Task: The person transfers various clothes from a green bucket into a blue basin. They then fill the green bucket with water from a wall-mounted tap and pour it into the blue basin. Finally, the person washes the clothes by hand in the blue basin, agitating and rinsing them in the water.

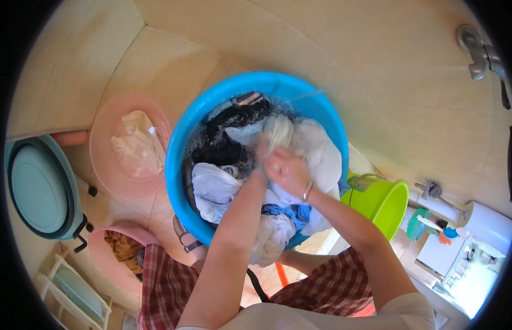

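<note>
A large blue basin (181,124) in front of me holds wet laundry in foamy water. Over its middle my right hand (289,169) is closed in a fist on a pale, wet garment (279,131). Pressed close beside it, my left hand (262,154) also grips that garment; motion blurs its fingers and my right hand partly covers them. Dark clothes (225,124) lie soaked at the basin's left and back. White laundry (319,151) fills the right side, and a bluish-white garment (212,187) lies left of my left wrist. A blue cloth (294,214) shows nearer me.
Left of the basin stands a pink basin (102,165) with a cream garment (139,140). Another pink basin (115,269) holds brown clothing (122,250). A lime-green bucket (396,203) stands right. A wall tap (478,60) is at upper right, a teal folding basin (38,184) far left.
</note>
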Tool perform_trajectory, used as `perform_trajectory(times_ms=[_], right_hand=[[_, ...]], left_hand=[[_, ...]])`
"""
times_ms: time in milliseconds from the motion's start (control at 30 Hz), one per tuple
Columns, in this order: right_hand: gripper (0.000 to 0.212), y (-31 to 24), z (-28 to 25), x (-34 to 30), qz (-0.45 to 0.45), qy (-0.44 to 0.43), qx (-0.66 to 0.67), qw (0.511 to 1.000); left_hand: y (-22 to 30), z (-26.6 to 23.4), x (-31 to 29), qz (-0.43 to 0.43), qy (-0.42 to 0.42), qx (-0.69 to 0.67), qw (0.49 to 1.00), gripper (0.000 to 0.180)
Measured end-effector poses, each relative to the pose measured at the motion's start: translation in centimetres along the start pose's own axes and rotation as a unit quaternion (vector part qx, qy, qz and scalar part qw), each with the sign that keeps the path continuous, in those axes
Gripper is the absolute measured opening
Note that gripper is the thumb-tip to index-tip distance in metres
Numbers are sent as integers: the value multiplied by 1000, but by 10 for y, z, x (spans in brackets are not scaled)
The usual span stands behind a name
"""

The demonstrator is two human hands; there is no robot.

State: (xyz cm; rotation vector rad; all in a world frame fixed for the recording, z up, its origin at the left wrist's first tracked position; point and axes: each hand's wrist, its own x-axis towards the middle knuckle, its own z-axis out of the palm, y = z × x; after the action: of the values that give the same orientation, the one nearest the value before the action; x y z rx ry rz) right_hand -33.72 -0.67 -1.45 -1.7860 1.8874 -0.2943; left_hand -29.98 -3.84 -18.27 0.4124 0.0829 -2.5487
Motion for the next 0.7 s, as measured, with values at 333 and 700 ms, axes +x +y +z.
perform_trajectory(times_ms=[333,700], right_hand=[[20,13,28,73,51,154,-38,986],[28,85,3,108,113,118,-116,980]], left_hand=[[-27,-43,21,175,-6,-47,984,34],[20,29,-2,107,356,195,908,53]])
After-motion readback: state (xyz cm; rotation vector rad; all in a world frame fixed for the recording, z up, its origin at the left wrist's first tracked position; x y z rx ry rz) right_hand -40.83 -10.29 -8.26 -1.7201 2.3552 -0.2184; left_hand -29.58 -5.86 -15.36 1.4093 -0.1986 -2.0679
